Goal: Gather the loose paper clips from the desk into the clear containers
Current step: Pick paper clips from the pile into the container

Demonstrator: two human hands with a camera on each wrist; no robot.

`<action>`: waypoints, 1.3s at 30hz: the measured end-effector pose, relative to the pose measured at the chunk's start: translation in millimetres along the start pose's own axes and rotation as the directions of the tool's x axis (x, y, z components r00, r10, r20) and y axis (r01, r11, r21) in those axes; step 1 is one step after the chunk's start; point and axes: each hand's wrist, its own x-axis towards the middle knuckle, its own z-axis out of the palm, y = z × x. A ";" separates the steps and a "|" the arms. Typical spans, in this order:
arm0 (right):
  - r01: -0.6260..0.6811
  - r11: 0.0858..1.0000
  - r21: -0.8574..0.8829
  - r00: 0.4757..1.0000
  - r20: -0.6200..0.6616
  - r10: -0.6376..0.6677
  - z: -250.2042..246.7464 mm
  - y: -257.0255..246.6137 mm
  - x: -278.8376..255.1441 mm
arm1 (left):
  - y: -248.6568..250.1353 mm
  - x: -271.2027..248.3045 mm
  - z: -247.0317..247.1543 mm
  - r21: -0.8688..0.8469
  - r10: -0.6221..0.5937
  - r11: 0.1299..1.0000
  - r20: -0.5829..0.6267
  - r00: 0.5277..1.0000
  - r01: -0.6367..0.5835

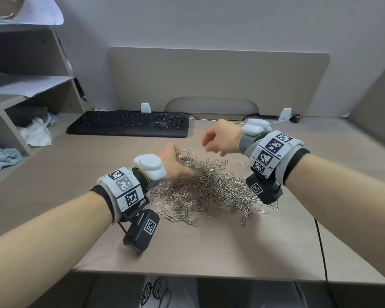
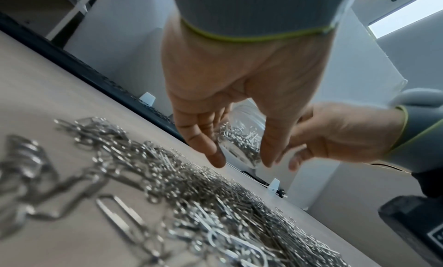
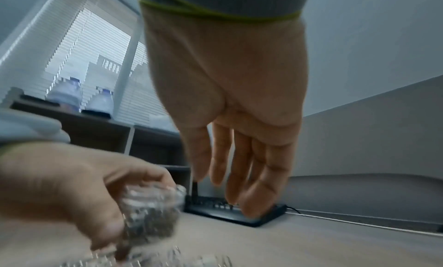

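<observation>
A large pile of silver paper clips (image 1: 209, 190) lies spread on the middle of the desk (image 1: 209, 247). At its far edge my left hand (image 1: 176, 163) grips a small clear container (image 1: 187, 158), tilted and partly filled with clips. The left wrist view shows the container (image 2: 239, 138) between thumb and fingers above the pile (image 2: 215, 214). My right hand (image 1: 211, 143) hovers just above and right of the container, fingers loose and holding nothing. In the right wrist view its fingers (image 3: 239, 176) hang down beside the container (image 3: 151, 214). A blurred clear shape (image 3: 172, 259) lies below it.
A black keyboard (image 1: 129, 125) lies at the back of the desk with a cable (image 1: 220, 118) running right. Shelves (image 1: 20, 85) with papers and cloth stand at the left. A grey partition (image 1: 218, 81) closes the back. Bare desk lies in front of the pile.
</observation>
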 end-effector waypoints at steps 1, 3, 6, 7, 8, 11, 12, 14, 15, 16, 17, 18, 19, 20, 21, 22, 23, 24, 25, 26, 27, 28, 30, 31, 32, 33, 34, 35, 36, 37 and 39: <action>-0.026 0.994 -0.108 0.998 0.047 0.031 3.7 3.9 0.4 | -2.1 0.7 -3.4 0.024 -0.010 1.000 -0.014 1.000 0.010; -0.039 0.962 -0.270 0.990 0.119 0.074 15.4 10.1 1.6 | -7.2 1.2 -10.4 0.078 -0.023 0.997 -0.041 0.999 0.027; -0.037 0.936 -0.349 0.968 0.219 0.120 37.5 14.4 3.4 | -13.4 1.3 -16.8 0.086 -0.035 0.995 -0.060 0.998 0.040; -0.034 0.931 -0.362 0.960 0.248 0.132 44.5 12.9 3.4 | -15.5 0.7 -18.4 0.086 -0.041 0.995 -0.058 0.998 0.046; -0.019 0.926 -0.377 0.957 0.261 0.126 49.6 11.8 3.6 | -16.3 0.4 -18.9 0.088 -0.046 0.995 -0.051 0.998 0.050; 0.028 0.920 -0.392 0.957 0.276 0.089 57.2 5.1 3.0 | -19.5 0.6 -19.1 0.078 -0.050 0.995 -0.048 0.998 0.054; 0.028 0.921 -0.388 0.958 0.274 0.086 57.6 3.9 2.9 | -20.4 0.4 -18.5 0.072 -0.055 0.996 -0.048 0.997 0.058; 0.019 0.924 -0.382 0.963 0.256 0.086 55.8 4.1 3.9 | -20.8 -0.6 -17.2 0.076 -0.060 0.995 -0.038 0.997 0.063; 0.002 0.931 -0.364 0.967 0.240 0.091 53.6 5.0 5.1 | -20.4 -1.5 -16.5 0.082 -0.061 0.995 -0.030 0.998 0.064; -0.030 0.946 -0.323 0.969 0.221 0.107 49.7 5.9 6.7 | -19.9 -2.3 -15.7 0.086 -0.062 0.994 -0.023 0.998 0.064; -0.067 0.961 -0.267 0.971 0.204 0.125 45.1 6.8 7.9 | -19.1 -3.2 -14.9 0.088 -0.059 0.994 -0.018 0.998 0.060; -0.101 0.974 -0.203 0.973 0.186 0.139 39.5 7.5 9.3 | -18.2 -3.4 -13.6 0.089 -0.055 0.994 -0.014 0.998 0.056; -0.127 0.983 -0.131 0.974 0.169 0.148 33.4 8.1 10.5 | -17.2 -3.7 -12.5 0.093 -0.053 0.994 -0.009 0.999 0.053; -0.142 0.988 -0.055 0.978 0.145 0.149 26.4 8.0 10.9 | -16.2 -3.7 -11.1 0.098 -0.050 0.994 -0.004 0.999 0.050; -0.146 0.989 0.014 0.983 0.114 0.144 19.6 7.0 11.1 | -15.2 -3.6 -9.8 0.101 -0.046 0.994 -0.002 0.999 0.046; -0.140 0.987 0.080 0.988 0.080 0.134 12.7 4.6 10.3 | -14.6 -2.8 -8.6 0.099 -0.041 0.994 -0.002 0.999 0.041; -0.126 0.980 0.151 0.992 0.050 0.120 6.3 1.1 9.0 | -13.7 -1.9 -7.2 0.090 -0.038 0.995 -0.001 0.999 0.037; -0.105 0.969 0.225 0.994 0.026 0.102 0.5 -3.1 7.5 | -12.8 -1.3 -5.3 0.077 -0.034 0.996 0.005 0.999 0.034; -0.079 0.954 0.290 0.997 0.008 0.080 -4.3 -7.5 6.0 | -10.7 -0.6 -2.9 0.063 -0.028 0.998 0.014 1.000 0.027; -0.052 0.940 0.338 0.998 -0.002 0.056 -8.0 -12.3 4.6 | -9.7 0.6 -0.5 0.051 -0.021 0.999 0.027 0.999 0.020; -0.028 0.929 0.370 0.999 -0.009 0.034 -9.6 -17.1 3.5 | -8.0 1.7 1.7 0.044 -0.015 0.999 0.042 0.999 0.013; -0.008 0.924 0.383 1.000 -0.016 0.015 -10.5 -21.1 2.0 | -5.9 2.4 4.4 0.038 -0.005 0.999 0.058 0.998 0.003; 0.029 0.933 0.358 1.000 -0.021 -0.023 -7.0 -28.0 1.7 | -2.5 1.6 7.4 0.017 0.009 1.000 0.076 0.997 -0.011; 0.045 0.944 0.326 0.999 -0.022 -0.040 -4.0 -29.7 0.8 | -0.3 0.8 9.0 0.009 0.014 1.000 0.078 0.997 -0.015; 0.060 0.955 0.289 0.998 -0.019 -0.057 -1.1 -31.1 -0.3 | 1.9 -0.5 9.3 0.006 0.021 1.000 0.072 0.997 -0.022; 0.073 0.965 0.251 0.997 -0.016 -0.071 2.2 -31.5 -1.0 | 3.5 -1.7 9.5 0.004 0.024 1.000 0.071 0.997 -0.025; 0.083 0.973 0.214 0.997 -0.014 -0.082 4.7 -31.6 -2.0 | 5.5 -3.4 9.2 -0.005 0.026 1.000 0.074 0.997 -0.026; 0.091 0.979 0.184 0.996 -0.013 -0.090 6.5 -31.2 -3.6 | 7.7 -4.9 9.1 -0.018 0.033 0.999 0.078 0.996 -0.032; 0.097 0.982 0.161 0.995 -0.013 -0.097 7.7 -31.4 -5.4 | 8.3 -4.8 9.2 -0.022 0.034 0.999 0.074 0.997 -0.033; 0.104 0.983 0.150 0.995 -0.016 -0.103 8.3 -31.4 -6.6 | 7.9 -3.3 9.3 -0.021 0.033 0.999 0.067 0.997 -0.031; 0.117 0.979 0.169 0.993 -0.019 -0.115 8.4 -31.2 -8.6 | 5.9 -0.1 9.8 -0.016 0.036 0.999 0.069 0.997 -0.035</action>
